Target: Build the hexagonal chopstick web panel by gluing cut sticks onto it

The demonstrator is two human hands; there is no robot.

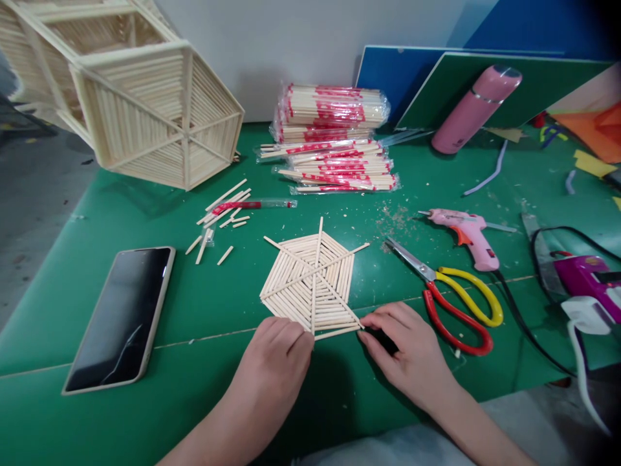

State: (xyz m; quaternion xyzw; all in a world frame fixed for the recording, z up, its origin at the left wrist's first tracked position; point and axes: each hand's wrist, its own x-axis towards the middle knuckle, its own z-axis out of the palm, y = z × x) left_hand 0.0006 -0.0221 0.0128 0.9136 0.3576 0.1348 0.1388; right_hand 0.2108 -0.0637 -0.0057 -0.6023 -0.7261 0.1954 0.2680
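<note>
A hexagonal web of wooden sticks (317, 275), with crossing spokes that stick out past several corners, lies flat on the green table. Along its near edge runs a loose-looking wooden stick (337, 334). My left hand (281, 353) is closed at that stick's left end, beside the bottom spoke, its fingertips partly hidden. The thumb and index finger of my right hand (395, 340) pinch the right end, where it meets the lower right spoke tip. Cut stick pieces (226, 254) and a red chopstick wrapper (255, 204) lie beyond, to the left.
Left stands a large stick-built lantern-like frame (187, 123); below it lies a phone (121, 320). Packs of wrapped chopsticks (339, 107) are stacked at the back. Scissors (429, 275), a pink glue gun (463, 233) with a cord, and a pink flask (475, 110) are on the right.
</note>
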